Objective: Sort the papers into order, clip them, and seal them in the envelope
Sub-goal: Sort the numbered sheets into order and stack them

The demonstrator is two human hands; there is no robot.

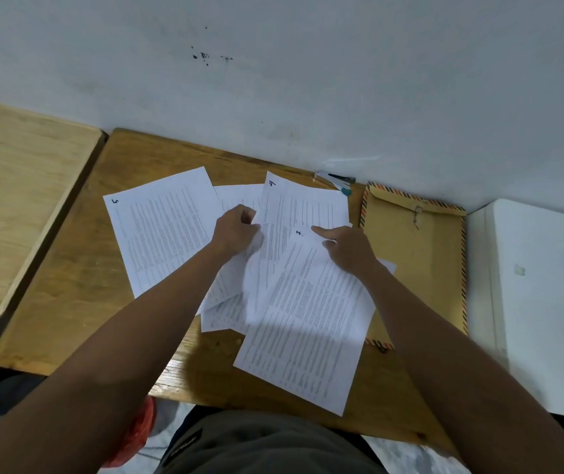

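Printed papers (294, 285) lie fanned in a loose, overlapping spread across the middle of the wooden surface (78, 278). The sheet marked 5 (160, 230) sits flat at the left of the spread, the sheet marked 4 (304, 206) lies toward the wall, and a long sheet (308, 333) with a small handwritten mark near its top reaches over the near edge. The left hand (236, 230) has its fingers curled, its grip pinching the left edge of the sheet marked 4 where several pages overlap. The right hand (349, 249) rests on the long sheet, forefinger stretched out and pressing the paper near that mark, the other fingers loosely bent with nothing held in them. The brown envelope (420, 254), edged in striped trim with a string tie, lies flat just right of the papers, its left side partly under them. A stapler (337, 181) sits against the wall beyond the sheets. A paler wooden board (17, 200) lies to the left, a white block (540, 302) to the right.
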